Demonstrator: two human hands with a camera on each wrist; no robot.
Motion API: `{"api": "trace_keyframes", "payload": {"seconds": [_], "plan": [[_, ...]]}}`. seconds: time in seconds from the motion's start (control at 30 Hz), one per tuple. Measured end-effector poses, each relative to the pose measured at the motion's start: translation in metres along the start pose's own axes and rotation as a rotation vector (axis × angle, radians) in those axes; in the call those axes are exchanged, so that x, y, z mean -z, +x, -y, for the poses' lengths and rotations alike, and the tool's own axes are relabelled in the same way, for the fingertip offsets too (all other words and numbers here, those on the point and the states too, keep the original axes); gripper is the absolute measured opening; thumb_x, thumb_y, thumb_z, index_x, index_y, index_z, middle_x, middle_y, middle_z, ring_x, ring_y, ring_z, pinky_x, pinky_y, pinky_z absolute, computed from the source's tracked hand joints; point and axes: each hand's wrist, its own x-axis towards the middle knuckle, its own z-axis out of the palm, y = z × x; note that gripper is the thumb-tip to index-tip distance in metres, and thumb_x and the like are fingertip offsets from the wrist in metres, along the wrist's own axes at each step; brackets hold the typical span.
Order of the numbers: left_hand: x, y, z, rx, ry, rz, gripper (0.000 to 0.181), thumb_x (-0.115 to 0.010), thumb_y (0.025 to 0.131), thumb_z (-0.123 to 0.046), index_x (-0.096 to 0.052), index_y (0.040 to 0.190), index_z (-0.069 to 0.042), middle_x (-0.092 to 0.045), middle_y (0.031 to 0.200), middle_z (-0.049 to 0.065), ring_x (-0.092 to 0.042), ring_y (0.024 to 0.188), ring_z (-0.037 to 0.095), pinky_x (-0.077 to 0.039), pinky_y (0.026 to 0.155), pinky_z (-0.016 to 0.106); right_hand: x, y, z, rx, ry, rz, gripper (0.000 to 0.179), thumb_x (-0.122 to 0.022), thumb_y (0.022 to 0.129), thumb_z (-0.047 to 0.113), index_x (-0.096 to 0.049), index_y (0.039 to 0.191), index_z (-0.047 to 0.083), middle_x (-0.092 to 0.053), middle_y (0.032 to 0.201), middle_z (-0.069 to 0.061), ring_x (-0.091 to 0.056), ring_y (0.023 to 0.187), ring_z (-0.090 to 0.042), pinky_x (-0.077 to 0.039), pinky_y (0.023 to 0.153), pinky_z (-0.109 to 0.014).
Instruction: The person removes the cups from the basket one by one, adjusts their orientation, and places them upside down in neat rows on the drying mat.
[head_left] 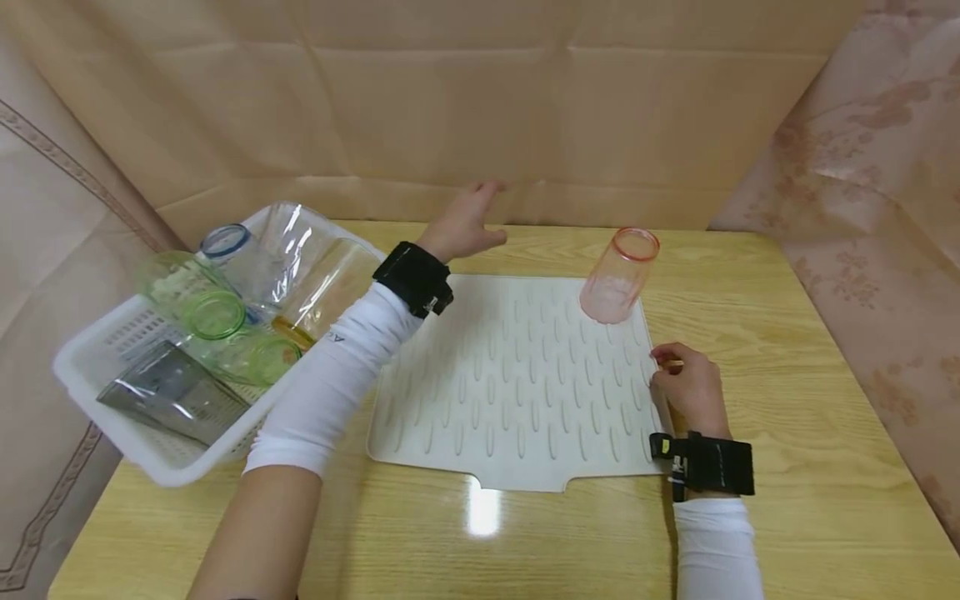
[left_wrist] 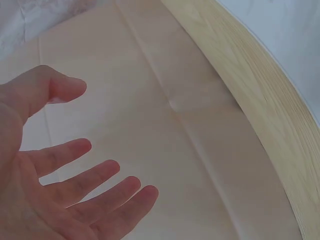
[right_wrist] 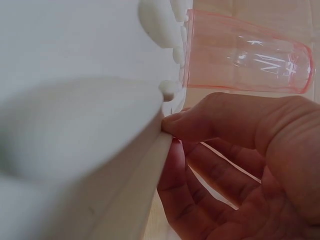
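Observation:
A white draining board (head_left: 517,392) with raised ridges and a front spout lies on the table. My right hand (head_left: 693,383) pinches its right edge between thumb and fingers; in the right wrist view, the thumb (right_wrist: 215,117) is on the rim and the other fingers curl beside it. A clear pink tumbler (head_left: 618,279) stands upside down at the board's far right corner, just beyond that hand. My left hand (head_left: 467,223) hovers past the board's far left edge, holding nothing. Its fingers are spread and loosely bent in the left wrist view.
At the left, a white plastic basket (head_left: 112,454) holds several glasses, among them a grey tumbler (head_left: 176,392) and a green glass (head_left: 215,314). My left forearm crosses over its right rim. A tan cloth (head_left: 525,108) hangs behind the wooden table (head_left: 810,400).

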Motion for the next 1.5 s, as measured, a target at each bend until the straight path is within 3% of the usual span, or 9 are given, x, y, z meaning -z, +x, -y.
{"api": "trace_keyframes", "payload": {"seconds": [0.43, 0.77, 1.07, 1.33, 1.5], "plan": [[0.038, -0.029, 0.045, 0.110, 0.023, -0.080, 0.057, -0.066, 0.087, -0.014, -0.043, 0.137, 0.002, -0.039, 0.142, 0.024, -0.047, 0.120, 0.037, -0.037, 0.102, 0.044, 0.003, 0.008, -0.003, 0.024, -0.014, 0.008, 0.033, -0.061, 0.083, -0.004, -0.060, 0.116, -0.005, -0.060, 0.109, -0.026, -0.056, 0.094, -0.039, -0.050, 0.077, -0.047], [0.066, -0.043, 0.059, 0.142, 0.010, -0.115, 0.057, -0.060, 0.087, -0.014, -0.041, 0.138, 0.003, -0.043, 0.139, 0.027, -0.046, 0.119, 0.039, -0.034, 0.103, 0.046, 0.008, 0.006, -0.008, -0.008, -0.019, 0.004, 0.033, -0.061, 0.084, -0.004, -0.060, 0.117, -0.005, -0.059, 0.111, -0.026, -0.056, 0.095, -0.040, -0.050, 0.077, -0.046], [0.080, -0.054, 0.072, 0.151, 0.059, -0.138, 0.056, -0.062, 0.086, -0.012, -0.043, 0.135, 0.008, -0.043, 0.137, 0.030, -0.041, 0.125, 0.043, -0.031, 0.105, 0.047, 0.009, 0.008, -0.010, -0.020, -0.019, -0.002, 0.034, -0.061, 0.083, -0.004, -0.060, 0.117, -0.005, -0.059, 0.111, -0.026, -0.056, 0.095, -0.040, -0.050, 0.076, -0.044], [0.091, -0.061, 0.091, 0.239, 0.082, -0.127, 0.058, -0.063, 0.088, -0.016, -0.041, 0.138, 0.005, -0.042, 0.139, 0.029, -0.039, 0.125, 0.043, -0.030, 0.105, 0.051, 0.007, 0.007, -0.011, -0.026, -0.002, 0.010, 0.034, -0.061, 0.083, -0.004, -0.059, 0.117, -0.006, -0.059, 0.111, -0.026, -0.056, 0.096, -0.040, -0.050, 0.077, -0.045], [0.098, -0.066, 0.107, 0.247, 0.111, -0.139, 0.057, -0.062, 0.085, -0.016, -0.043, 0.133, 0.008, -0.042, 0.134, 0.034, -0.035, 0.124, 0.049, -0.027, 0.105, 0.054, 0.006, 0.007, -0.012, -0.021, 0.002, 0.006, 0.034, -0.061, 0.083, -0.004, -0.060, 0.117, -0.006, -0.059, 0.109, -0.026, -0.056, 0.094, -0.039, -0.049, 0.074, -0.042]]}}
